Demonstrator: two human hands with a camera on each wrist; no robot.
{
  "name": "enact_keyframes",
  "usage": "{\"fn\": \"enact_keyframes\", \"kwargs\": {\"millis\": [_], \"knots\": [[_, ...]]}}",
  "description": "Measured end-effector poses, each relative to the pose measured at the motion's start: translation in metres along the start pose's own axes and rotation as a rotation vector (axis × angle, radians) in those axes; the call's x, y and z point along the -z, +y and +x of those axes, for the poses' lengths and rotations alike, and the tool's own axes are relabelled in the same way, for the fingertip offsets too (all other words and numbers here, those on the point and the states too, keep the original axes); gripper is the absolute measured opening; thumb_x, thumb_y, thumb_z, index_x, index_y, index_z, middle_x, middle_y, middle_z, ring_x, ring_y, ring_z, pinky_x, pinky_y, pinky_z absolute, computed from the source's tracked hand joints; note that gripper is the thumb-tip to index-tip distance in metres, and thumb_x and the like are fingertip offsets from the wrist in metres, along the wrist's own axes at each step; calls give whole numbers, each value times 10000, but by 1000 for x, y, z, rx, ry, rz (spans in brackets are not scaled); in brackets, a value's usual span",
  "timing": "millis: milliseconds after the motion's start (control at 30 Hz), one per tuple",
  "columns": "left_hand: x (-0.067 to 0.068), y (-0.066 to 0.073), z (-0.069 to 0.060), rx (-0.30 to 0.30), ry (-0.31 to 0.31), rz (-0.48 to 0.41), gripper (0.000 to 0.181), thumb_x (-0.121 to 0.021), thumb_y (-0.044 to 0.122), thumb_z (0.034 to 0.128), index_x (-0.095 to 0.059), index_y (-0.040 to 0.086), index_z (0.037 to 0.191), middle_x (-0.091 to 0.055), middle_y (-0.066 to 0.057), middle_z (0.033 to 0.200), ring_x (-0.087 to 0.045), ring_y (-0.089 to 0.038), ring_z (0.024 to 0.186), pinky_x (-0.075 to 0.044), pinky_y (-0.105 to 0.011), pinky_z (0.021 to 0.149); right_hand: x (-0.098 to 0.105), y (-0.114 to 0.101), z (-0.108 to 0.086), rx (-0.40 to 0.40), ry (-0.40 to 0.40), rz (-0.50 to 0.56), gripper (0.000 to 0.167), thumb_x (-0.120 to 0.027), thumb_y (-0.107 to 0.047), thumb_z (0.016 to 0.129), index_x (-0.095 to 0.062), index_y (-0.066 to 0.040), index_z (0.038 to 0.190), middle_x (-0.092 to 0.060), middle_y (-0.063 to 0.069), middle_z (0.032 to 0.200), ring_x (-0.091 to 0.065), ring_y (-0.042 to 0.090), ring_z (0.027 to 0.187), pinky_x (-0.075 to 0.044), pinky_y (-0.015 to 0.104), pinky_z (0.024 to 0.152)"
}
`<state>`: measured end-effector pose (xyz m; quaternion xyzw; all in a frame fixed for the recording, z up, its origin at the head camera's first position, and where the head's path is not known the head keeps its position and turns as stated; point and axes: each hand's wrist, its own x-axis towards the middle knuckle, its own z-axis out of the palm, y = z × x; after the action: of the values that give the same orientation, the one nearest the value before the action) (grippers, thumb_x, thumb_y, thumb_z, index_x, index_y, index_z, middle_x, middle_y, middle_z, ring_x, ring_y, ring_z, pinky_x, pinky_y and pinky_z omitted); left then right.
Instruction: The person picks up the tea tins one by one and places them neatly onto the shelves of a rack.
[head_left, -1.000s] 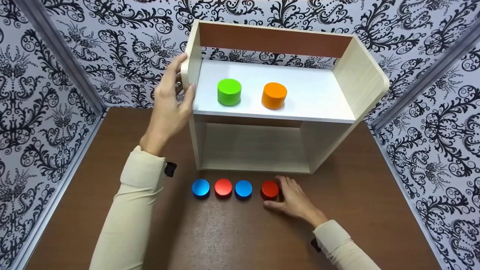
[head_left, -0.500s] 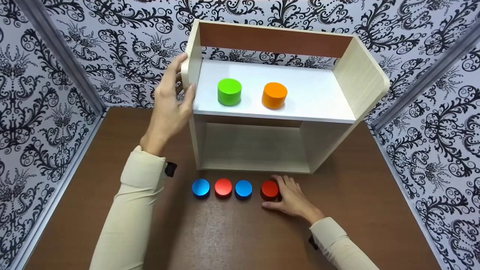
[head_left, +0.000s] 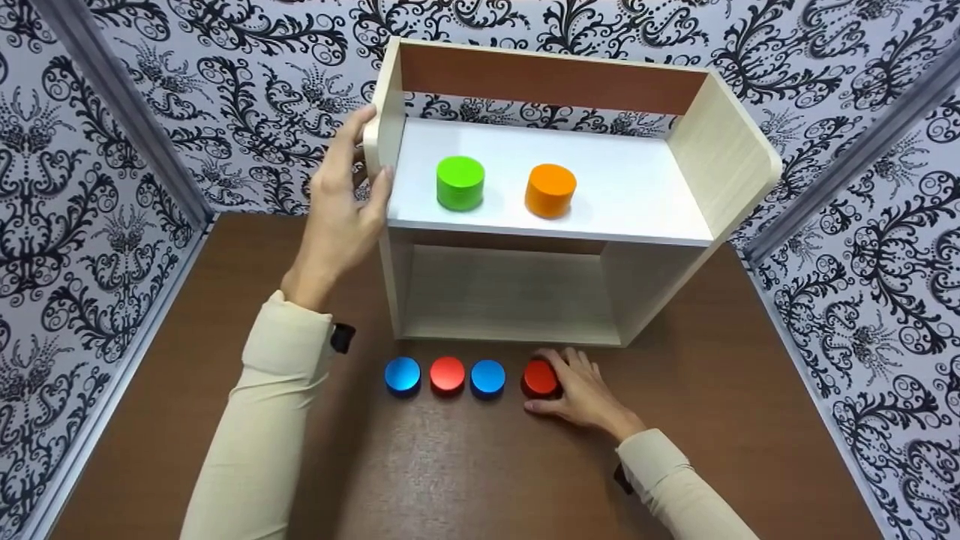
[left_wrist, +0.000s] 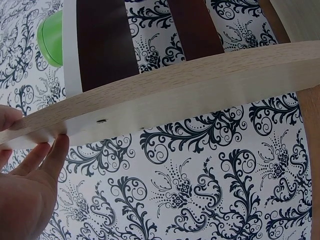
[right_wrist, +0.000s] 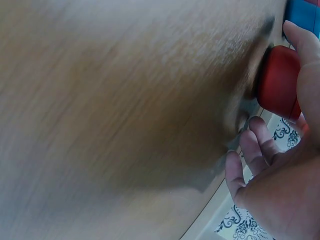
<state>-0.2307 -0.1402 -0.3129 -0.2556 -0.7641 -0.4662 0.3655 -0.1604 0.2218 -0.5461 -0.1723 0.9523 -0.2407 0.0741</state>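
A small two-level shelf unit point(head_left: 510, 292) of pale wood, with a white upper shelf, stands at the back of the table. My left hand point(head_left: 337, 202) grips the front edge of its left side panel, thumb on the inner side; the left wrist view shows fingertips against the panel point(left_wrist: 175, 85). In front of the unit, my right hand point(head_left: 585, 394) has its thumb and forefinger curled round a dark red cylinder point(head_left: 540, 378). In the right wrist view this cylinder point(right_wrist: 280, 82) sits between thumb and forefinger, the other fingers loosely bent.
A green cylinder point(head_left: 460, 184) and an orange cylinder point(head_left: 550, 190) stand on the upper shelf. Left of the dark red one, a blue point(head_left: 487, 377), a red point(head_left: 447, 375) and another blue cylinder point(head_left: 403, 376) form a row on the brown table point(head_left: 450, 465). Patterned walls enclose the table.
My right hand has shifted slightly left, its forefinger reaching further round the far side of the dark red cylinder. My left hand keeps its grip on the side panel.
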Motion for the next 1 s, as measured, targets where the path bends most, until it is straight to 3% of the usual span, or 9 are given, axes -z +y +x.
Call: {"fn": "enact_keyframes", "kwargs": {"millis": [200, 400, 633, 800, 1000], "knots": [[0, 0, 0, -12, 0, -10, 570, -576, -55, 947, -405, -13, 1489, -536, -235, 1368, -597, -289, 1176, -547, -367, 995, -1, 1, 1, 43, 25, -34, 770, -877, -479, 750, -567, -171, 1384, -511, 130, 1174, -478, 361, 1138, -419, 676, 967], [0, 0, 0, -14, -1, -17, 570, -572, -58, 950, -400, -14, 1491, -535, -240, 1364, -598, -295, 1181, -546, -364, 1003, -1, 1, 2, 61, 34, -43, 710, -879, -427, 767, -590, -154, 1355, -508, 96, 1120, -465, 312, 1072, -443, 548, 850], [0, 0, 0, -18, 3, -11, 579, -580, -64, 942, -403, -13, 1491, -525, -233, 1400, -578, -299, 1219, -524, -360, 1035, 2, 2, 1, 45, 14, -23, 711, -867, -419, 786, -583, -129, 1369, -510, 115, 1171, -467, 338, 1118, -428, 637, 945], [0, 0, 0, -12, 2, -2, 579, -577, -62, 941, -404, -12, 1491, -530, -234, 1392, -576, -290, 1217, -518, -346, 1041, 6, 1, -2, 19, -1, 8, 717, -863, -415, 791, -577, -124, 1381, -522, 152, 1239, -464, 391, 1201, -343, 738, 1051], [0, 1, 0, -13, -1, 16, 576, -570, -59, 942, -403, -15, 1491, -528, -234, 1395, -567, -285, 1229, -506, -334, 1052, 11, -2, -4, 5, 9, 16, 712, -867, -422, 783, -584, -119, 1361, -555, 131, 1247, -493, 361, 1190, -337, 734, 1067]]}}
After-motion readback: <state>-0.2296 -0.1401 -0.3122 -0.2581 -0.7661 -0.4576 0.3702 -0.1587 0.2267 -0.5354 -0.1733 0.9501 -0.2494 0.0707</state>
